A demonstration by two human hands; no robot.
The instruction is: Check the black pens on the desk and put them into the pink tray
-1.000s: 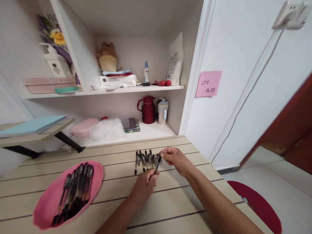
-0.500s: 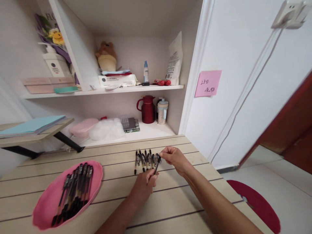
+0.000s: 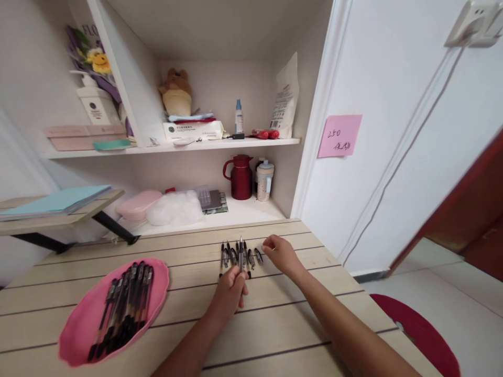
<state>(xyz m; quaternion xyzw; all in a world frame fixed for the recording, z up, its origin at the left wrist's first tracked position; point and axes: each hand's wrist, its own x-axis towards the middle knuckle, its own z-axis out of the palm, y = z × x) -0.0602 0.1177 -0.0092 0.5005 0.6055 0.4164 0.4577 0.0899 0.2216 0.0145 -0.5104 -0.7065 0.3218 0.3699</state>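
My left hand [image 3: 230,293] is closed around an uncapped black pen [image 3: 241,254], its tip pointing up and away from me. To the right, my right hand [image 3: 282,256] has its thumb and finger pinched at the upper end of a dark pen cap [image 3: 258,256]. That cap is at the right end of a row of uncapped pens [image 3: 222,256] and loose caps [image 3: 251,258] on the table. The left hand and its pen partly hide the row. Several capped pens [image 3: 126,309] lie bunched in a pink scalloped tray [image 3: 73,335] on the left.
The wood-plank table [image 3: 283,335] meets a white cabinet with shelves. On its lower shelf are a red thermos jug [image 3: 241,178], a pale cup [image 3: 264,180] and a plastic bag [image 3: 175,208]. A small raised stand [image 3: 78,209] with blue folders is at left.
The left hand has swung its pen leftward and more upright, over the row; its bare tip now shows. The right hand has come away from that pen, and the view has shifted slightly.
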